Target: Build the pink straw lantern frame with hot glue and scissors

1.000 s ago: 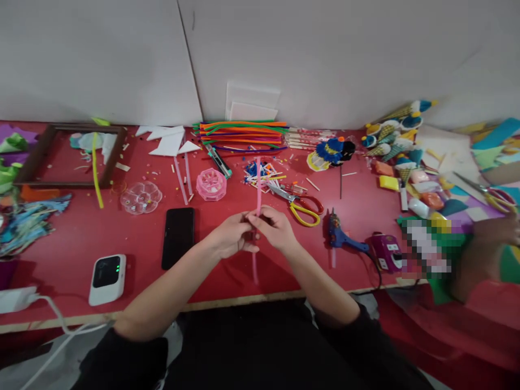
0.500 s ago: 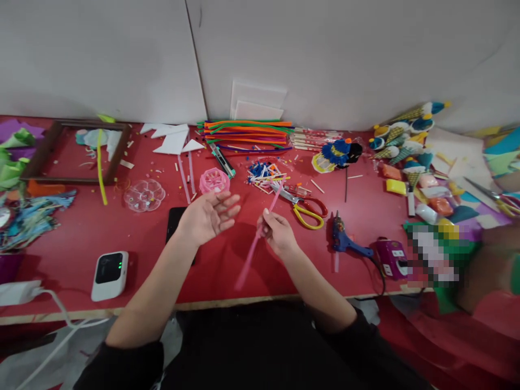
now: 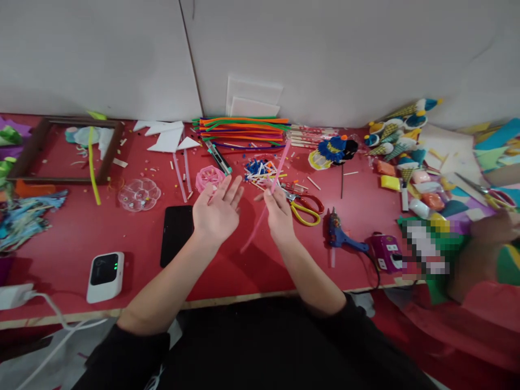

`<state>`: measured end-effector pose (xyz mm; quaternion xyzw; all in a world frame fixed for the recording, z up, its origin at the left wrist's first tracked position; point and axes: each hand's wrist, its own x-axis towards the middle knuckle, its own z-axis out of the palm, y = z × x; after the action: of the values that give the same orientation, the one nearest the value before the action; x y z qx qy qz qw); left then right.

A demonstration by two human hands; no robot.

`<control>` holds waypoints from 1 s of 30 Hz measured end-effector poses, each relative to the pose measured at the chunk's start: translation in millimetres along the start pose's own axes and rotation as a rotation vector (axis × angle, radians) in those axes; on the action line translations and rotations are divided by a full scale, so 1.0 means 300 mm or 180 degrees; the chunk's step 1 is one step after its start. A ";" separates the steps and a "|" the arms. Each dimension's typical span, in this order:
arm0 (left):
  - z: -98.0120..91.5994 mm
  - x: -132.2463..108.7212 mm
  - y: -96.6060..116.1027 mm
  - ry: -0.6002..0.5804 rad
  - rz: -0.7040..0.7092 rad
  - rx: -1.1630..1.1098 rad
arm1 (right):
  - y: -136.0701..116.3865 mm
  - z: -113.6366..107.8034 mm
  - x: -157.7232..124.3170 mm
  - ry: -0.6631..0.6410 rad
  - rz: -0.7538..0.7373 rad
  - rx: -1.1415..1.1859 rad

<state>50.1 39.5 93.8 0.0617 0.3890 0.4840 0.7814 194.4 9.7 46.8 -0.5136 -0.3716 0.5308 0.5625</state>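
Observation:
My right hand [image 3: 279, 212] pinches a long pink pipe cleaner [image 3: 281, 162] near its middle, so one end points up and away and the other hangs down to the left. Palm up and fingers spread, my left hand [image 3: 218, 211] is empty. Just beyond it lies a pink openwork ring-shaped piece [image 3: 209, 177], partly covered by its fingers. A black phone [image 3: 176, 235] rests beside my left wrist. Scissors with red and yellow handles [image 3: 305, 214] lie right of my right hand, near a pile of small blue and white sticks [image 3: 260, 170].
A bundle of colored pipe cleaners [image 3: 244, 131] and a utility knife [image 3: 218, 157] lie toward the wall. At right are a blue glue gun [image 3: 343, 238], a purple box [image 3: 385, 253] and small cone crafts [image 3: 396, 135]. A wooden frame [image 3: 28, 149] and white device [image 3: 105, 277] are at left. Another person sits at far right.
My left hand has turned palm up with fingers spread. The right hand has tilted the pink pipe cleaner more upright and raised it. The view has shifted slightly.

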 end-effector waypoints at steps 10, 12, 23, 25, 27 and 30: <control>-0.014 -0.006 -0.035 0.0123 0.0296 0.0114 | 0.116 0.070 -0.025 0.0380 -0.0051 0.0087; -0.035 -0.006 -0.051 -0.0009 0.0770 0.0661 | 0.143 0.078 -0.036 0.0481 -0.0083 -0.0065; -0.140 -0.003 -0.005 -0.0423 0.1035 0.3168 | 0.138 0.118 -0.115 -0.1016 -0.0284 -0.1568; -0.162 -0.007 0.000 -0.0379 0.1037 0.3215 | 0.093 0.050 -0.114 -0.1016 -0.0390 -0.1982; -0.185 -0.011 -0.001 -0.0312 0.1017 0.3258 | 0.043 -0.057 -0.108 -0.0693 -0.0446 -0.2460; -0.219 -0.012 -0.006 -0.0262 0.0965 0.3421 | -0.010 -0.255 -0.086 0.0008 -0.0371 -0.3234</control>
<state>6.6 17.3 49.8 0.5255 0.5369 0.3217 0.5762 264.6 -29.4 38.0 -0.7012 -0.6101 0.2502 0.2709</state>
